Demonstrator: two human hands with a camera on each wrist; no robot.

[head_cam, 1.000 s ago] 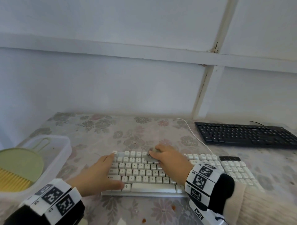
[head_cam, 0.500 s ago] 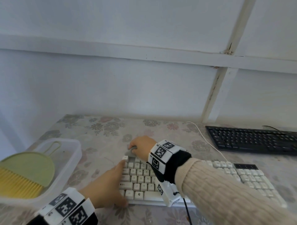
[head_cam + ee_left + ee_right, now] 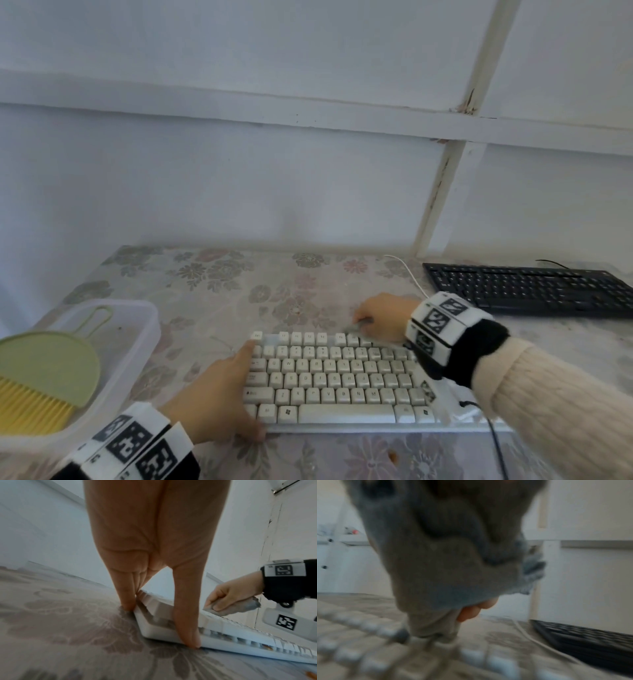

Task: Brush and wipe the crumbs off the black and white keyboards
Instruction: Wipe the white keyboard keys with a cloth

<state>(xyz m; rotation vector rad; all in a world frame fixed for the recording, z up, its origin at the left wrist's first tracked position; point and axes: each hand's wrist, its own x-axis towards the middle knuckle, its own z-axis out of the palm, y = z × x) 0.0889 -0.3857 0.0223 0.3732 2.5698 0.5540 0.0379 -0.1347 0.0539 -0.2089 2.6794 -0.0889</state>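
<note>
The white keyboard point(image 3: 342, 377) lies near the front of the flowered table. My left hand point(image 3: 236, 390) braces its left end, with straight fingers point(image 3: 126, 601) against the side and the thumb point(image 3: 188, 635) on the front edge. My right hand point(image 3: 380, 318) grips a bunched grey cloth point(image 3: 359, 325) and presses it on the top key row, right of the middle. In the right wrist view the cloth point(image 3: 450, 568) fills the frame above blurred keys point(image 3: 368, 649). Orange crumbs point(image 3: 267, 647) sit between the front keys. The black keyboard point(image 3: 527, 287) rests at the back right, untouched.
A clear plastic tub point(image 3: 137, 329) at the left holds a green dustpan point(image 3: 44, 363) and a yellow brush point(image 3: 30, 407). A white cable point(image 3: 407, 270) runs from the white keyboard towards the wall. An orange crumb point(image 3: 392, 455) lies on the tablecloth by the front edge.
My right hand swept the cloth to the keyboard's top left corner and has now come back rightward along the top row. My left hand stays on the left end.
</note>
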